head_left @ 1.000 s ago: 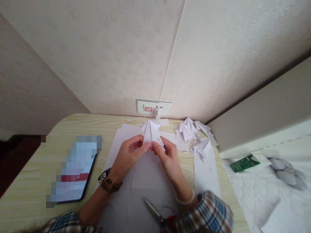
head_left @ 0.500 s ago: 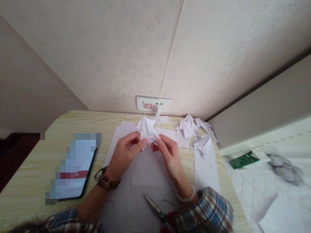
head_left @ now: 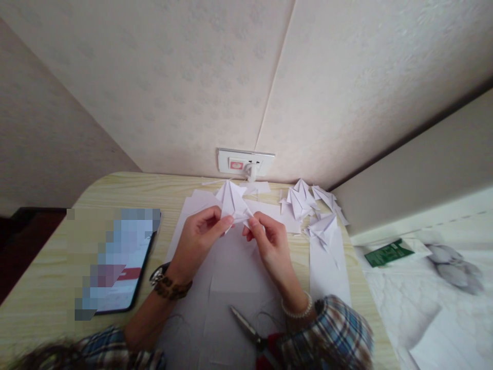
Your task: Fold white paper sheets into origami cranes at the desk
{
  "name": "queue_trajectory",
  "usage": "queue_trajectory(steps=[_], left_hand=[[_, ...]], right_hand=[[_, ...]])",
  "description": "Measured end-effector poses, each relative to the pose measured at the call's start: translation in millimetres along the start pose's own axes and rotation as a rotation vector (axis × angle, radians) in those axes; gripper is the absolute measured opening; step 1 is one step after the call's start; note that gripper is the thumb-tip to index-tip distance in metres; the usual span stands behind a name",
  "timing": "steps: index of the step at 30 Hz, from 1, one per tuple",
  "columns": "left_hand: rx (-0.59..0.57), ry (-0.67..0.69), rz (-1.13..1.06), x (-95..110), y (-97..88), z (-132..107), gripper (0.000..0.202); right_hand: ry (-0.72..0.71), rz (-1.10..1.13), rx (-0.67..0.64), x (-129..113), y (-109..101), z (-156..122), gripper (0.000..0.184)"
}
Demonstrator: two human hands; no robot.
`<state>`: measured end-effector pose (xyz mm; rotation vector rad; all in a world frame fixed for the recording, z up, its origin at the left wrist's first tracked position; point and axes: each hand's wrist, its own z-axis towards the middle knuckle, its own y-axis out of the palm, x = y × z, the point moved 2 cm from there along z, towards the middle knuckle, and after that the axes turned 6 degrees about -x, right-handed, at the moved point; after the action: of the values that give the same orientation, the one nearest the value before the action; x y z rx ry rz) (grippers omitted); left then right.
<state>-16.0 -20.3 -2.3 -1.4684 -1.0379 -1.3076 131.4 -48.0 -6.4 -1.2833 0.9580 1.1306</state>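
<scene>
Red-handled steel scissors (head_left: 250,336) lie on the pale wooden counter (head_left: 46,303), nearest the wrists. Left hand (head_left: 198,241) and right hand (head_left: 269,244): each grip pinched narrow on the folded white paper figure (head_left: 232,203), lifted between fingertips. Beyond right grip: pile of folded white paper shapes (head_left: 308,208).

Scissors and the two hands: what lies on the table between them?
In the head view, only flat white paper sheets lie between the scissors and the left hand and right hand.
</scene>
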Motion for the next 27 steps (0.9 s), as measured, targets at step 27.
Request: queue_trajectory(steps=[27], left_hand=[[-0.123,0.191,0.223,5.0,4.6,-4.1,0.023]], right_hand=[[0.033,0.130,0.150,1.7,-3.7,-0.8,0.034]])
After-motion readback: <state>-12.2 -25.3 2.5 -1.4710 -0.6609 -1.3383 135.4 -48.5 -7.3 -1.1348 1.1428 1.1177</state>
